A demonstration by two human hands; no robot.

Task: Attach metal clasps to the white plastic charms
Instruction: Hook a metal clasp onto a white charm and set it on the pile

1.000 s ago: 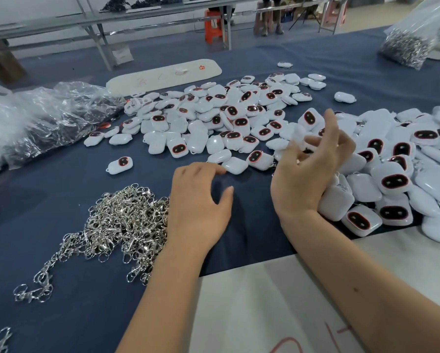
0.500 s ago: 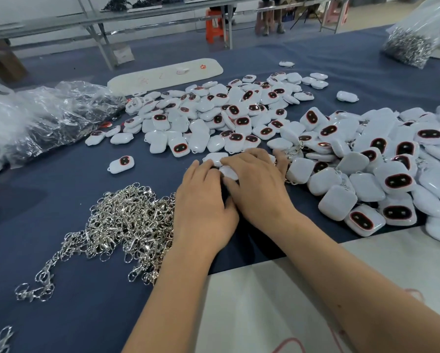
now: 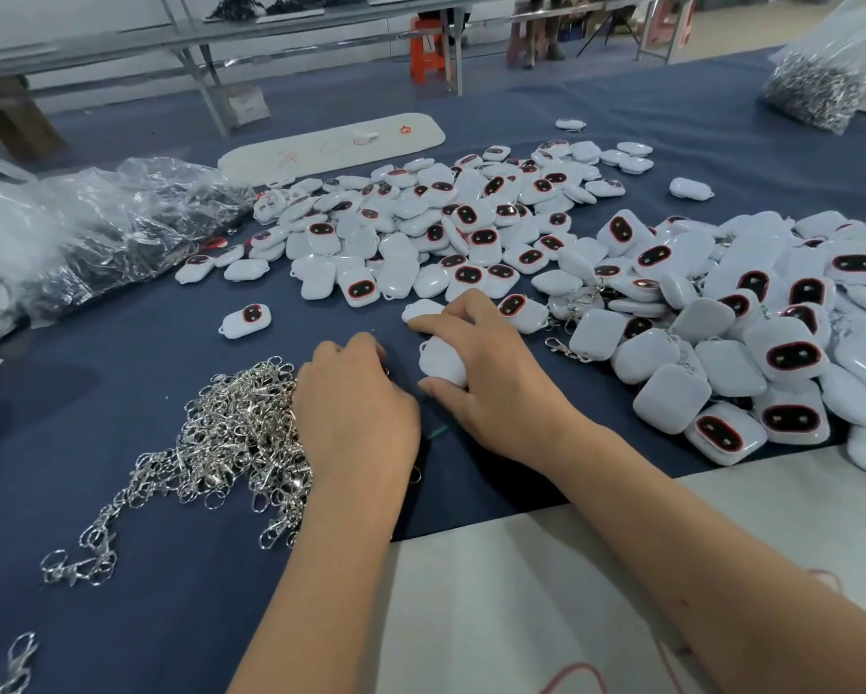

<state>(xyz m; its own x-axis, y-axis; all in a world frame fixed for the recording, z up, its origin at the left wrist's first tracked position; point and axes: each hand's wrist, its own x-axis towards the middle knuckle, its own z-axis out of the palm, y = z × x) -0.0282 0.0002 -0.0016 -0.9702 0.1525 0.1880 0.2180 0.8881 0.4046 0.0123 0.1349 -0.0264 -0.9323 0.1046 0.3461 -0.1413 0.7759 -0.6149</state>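
My right hand [image 3: 491, 373] grips a white plastic charm [image 3: 441, 363] between thumb and fingers, just above the blue cloth. My left hand [image 3: 356, 408] rests knuckles-up on the right edge of a pile of silver metal clasps [image 3: 230, 438]; its fingertips curl down and are hidden, so what they hold cannot be made out. A wide heap of white charms with dark red-rimmed faces [image 3: 451, 232] lies beyond the hands. To the right sits a second heap of charms [image 3: 751, 333], some with clasps showing.
Crumpled clear plastic bags [image 3: 85, 232] lie at the left. A bag of metal parts [image 3: 822, 82] stands at the far right. A white oval board [image 3: 331, 147] lies behind the charms. One lone charm [image 3: 246, 320] sits apart. Pale table surface [image 3: 546, 593] shows near me.
My right hand dropped from a raised position onto the charms, then drew one charm toward me. My left hand slid left onto the clasp pile.
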